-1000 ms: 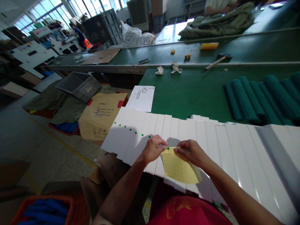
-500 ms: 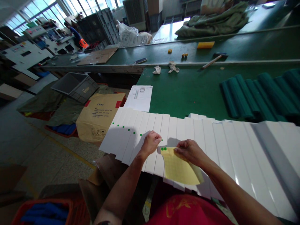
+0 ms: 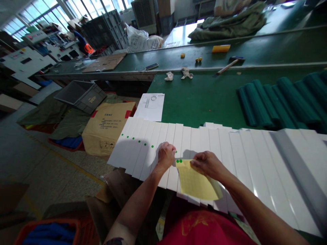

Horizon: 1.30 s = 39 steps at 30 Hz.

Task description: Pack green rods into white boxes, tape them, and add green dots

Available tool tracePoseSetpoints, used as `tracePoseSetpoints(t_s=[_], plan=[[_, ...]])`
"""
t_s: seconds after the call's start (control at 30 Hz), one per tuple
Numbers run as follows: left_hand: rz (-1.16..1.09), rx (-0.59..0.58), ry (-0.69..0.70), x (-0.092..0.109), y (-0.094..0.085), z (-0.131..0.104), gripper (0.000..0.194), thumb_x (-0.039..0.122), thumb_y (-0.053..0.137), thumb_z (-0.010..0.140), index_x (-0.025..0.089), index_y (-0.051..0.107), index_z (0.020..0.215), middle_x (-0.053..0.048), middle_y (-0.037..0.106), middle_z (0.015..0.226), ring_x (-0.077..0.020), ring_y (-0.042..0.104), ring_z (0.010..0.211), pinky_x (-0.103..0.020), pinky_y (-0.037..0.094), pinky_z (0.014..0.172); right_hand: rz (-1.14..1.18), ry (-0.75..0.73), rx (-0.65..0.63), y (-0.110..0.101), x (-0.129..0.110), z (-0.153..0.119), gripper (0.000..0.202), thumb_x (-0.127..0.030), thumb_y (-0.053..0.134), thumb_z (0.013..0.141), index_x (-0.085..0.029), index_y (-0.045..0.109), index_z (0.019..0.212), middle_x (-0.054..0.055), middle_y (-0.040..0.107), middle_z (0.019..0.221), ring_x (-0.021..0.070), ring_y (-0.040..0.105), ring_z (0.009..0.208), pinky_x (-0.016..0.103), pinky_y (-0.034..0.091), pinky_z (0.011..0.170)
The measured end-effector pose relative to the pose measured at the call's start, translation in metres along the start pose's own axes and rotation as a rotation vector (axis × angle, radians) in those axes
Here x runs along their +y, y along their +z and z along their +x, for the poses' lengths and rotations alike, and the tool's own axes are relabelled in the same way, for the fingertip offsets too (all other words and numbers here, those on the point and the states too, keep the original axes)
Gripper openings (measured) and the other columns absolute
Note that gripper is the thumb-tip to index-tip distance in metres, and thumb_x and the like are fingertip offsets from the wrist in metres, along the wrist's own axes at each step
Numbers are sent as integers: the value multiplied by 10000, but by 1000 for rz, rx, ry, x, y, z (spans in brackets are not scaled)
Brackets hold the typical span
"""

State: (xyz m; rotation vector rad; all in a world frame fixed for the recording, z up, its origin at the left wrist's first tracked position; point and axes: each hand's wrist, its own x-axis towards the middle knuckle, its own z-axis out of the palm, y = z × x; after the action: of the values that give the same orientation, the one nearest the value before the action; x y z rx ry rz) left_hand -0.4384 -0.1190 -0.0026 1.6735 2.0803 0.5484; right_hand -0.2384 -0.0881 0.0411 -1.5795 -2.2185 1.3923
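A row of overlapping white boxes (image 3: 135, 156) lies along the front of the green table, with green dots (image 3: 139, 141) on several at the left. Over this row, my left hand (image 3: 167, 153) is closed, fingertips pinched by a green dot (image 3: 176, 151) that touches or nearly touches a box. My right hand (image 3: 206, 164) pinches the top edge of a yellow sticker sheet (image 3: 198, 183), which hangs over the boxes. Two green dots (image 3: 179, 161) remain at the sheet's upper left corner, just below my left fingertips.
White papers (image 3: 150, 106) lie beyond the boxes. Dark green rolls (image 3: 276, 102) rest at the right. Crumpled white scraps (image 3: 187, 72) and a hammer-like tool (image 3: 231, 64) are further back. A grey crate (image 3: 80, 95) and brown carton (image 3: 108, 126) stand left. A person sits at the back.
My left hand has shifted slightly right, its fingertips now closer over the green dot. The right hand and the sheet have hardly moved. The whole view has shifted a little.
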Motion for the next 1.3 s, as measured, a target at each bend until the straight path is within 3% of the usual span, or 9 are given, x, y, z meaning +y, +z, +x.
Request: tracePoseSetpoints(t_s=[0.17,0.27,0.33,0.43,0.53,0.8,0.97,1.3], plan=[[-32,66,-29,3,-5,-7,256,120,649,797,200,687,1038,-88,624,1035,-247,522,1049,-389,386,954,22,5,7,0,-1,-3,268,-367,569,738,-160,693,621,19,574,530,121,478,520,238,309,518],[-114,-7,-11,4,-16,-11,113,171,623,836,198,732,850,-49,633,862,-192,578,896,-330,440,869,21,8,14,1,1,-3,273,-378,573,743,-161,701,638,20,586,537,120,480,518,238,311,520],[-193,-106,43,6,-24,-16,149,199,618,844,204,741,762,-9,625,759,-140,595,772,-261,466,770,10,9,10,1,2,-3,276,-380,570,746,-161,702,643,20,586,539,120,480,516,243,310,521],[-279,-195,105,10,-32,-23,110,186,650,812,210,753,783,12,633,762,-107,607,746,-214,465,719,7,9,8,1,2,-4,276,-379,565,742,-161,702,644,21,586,544,122,480,519,248,311,524],[-306,-201,115,14,-34,-27,111,148,650,790,201,742,756,10,620,753,-114,600,759,-222,456,718,4,-1,7,1,0,-4,282,-382,558,741,-159,699,639,21,578,541,124,477,527,247,307,521],[-309,-198,152,20,-30,-31,139,88,625,765,181,667,672,4,591,746,-134,574,804,-249,437,767,-44,9,16,1,0,-8,259,-348,555,739,-162,698,628,23,578,549,123,469,535,240,301,516],[-326,-223,176,23,-27,-27,128,102,582,803,172,646,717,15,598,775,-103,579,749,-206,444,690,-68,48,37,-2,8,-10,253,-340,547,739,-172,705,635,23,584,555,127,480,545,248,303,535],[-110,-136,124,26,4,-8,162,90,576,792,177,634,669,-13,596,751,-159,563,801,-283,436,782,-82,61,26,-10,15,-23,238,-321,561,737,-168,687,604,18,545,539,120,448,542,246,282,528]])
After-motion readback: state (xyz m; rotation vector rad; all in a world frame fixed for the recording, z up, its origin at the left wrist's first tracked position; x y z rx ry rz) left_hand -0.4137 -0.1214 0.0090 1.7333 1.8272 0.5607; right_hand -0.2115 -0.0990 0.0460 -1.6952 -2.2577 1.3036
